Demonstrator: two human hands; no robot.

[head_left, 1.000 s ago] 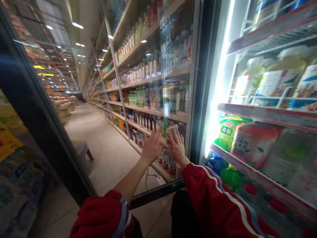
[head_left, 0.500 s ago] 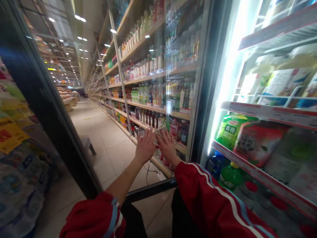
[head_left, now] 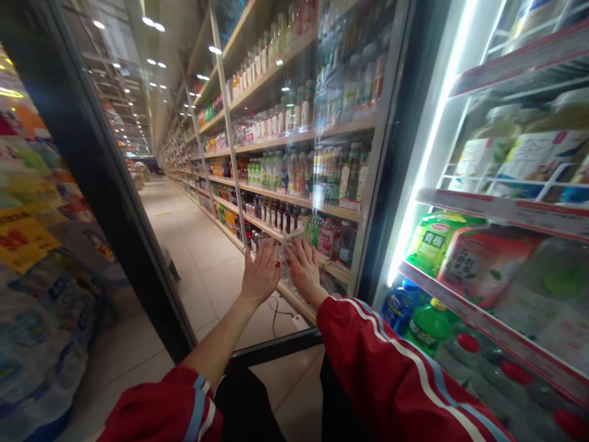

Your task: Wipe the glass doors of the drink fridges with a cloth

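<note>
A pale, crumpled cloth (head_left: 291,238) lies against the glass pane (head_left: 207,245) of a dark-framed door, in the lower middle of the view. Over it is my right hand (head_left: 302,270), fingers slightly spread, pressing the cloth to the glass; part of the cloth is hidden under the fingers. Just left of it, my left hand (head_left: 260,273) rests with straight fingers on or very close to the same pane and holds nothing. Both arms reach forward in red sleeves with white and light blue stripes.
To the right is a lit cooler with shelves (head_left: 506,205) of bottles and pouches (head_left: 490,264). The door's dark frame (head_left: 110,184) slants on the left, beyond it wrapped packs (head_left: 41,344) and a yellow sign (head_left: 25,239). Through the glass: bottle shelves, tiled aisle, a cable (head_left: 275,316).
Both hands have shifted a little left across the glass, the cloth moving along with my right hand. My left fingers look more upright. The camera view has turned slightly.
</note>
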